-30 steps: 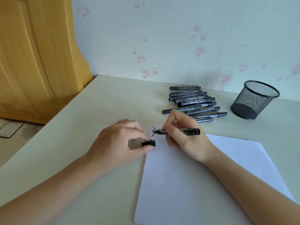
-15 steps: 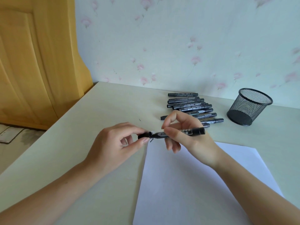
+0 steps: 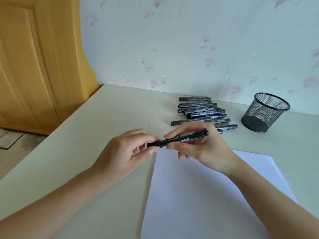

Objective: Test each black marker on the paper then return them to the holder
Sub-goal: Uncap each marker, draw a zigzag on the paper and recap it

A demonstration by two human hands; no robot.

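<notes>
Black marker (image 3: 179,139): my right hand (image 3: 198,149) grips the barrel, my left hand (image 3: 127,150) pinches its cap (image 3: 153,144); misaligned cap risks inked fingers.

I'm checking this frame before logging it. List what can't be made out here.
- Head view: the test mark on the paper is mostly hidden behind the marker and both hands.
- The cap joint is covered by the left hand fingers.
- Marker label print: too small.
- Holder inside: mesh obscures it.
- Row of markers partly behind the right hand.
</notes>
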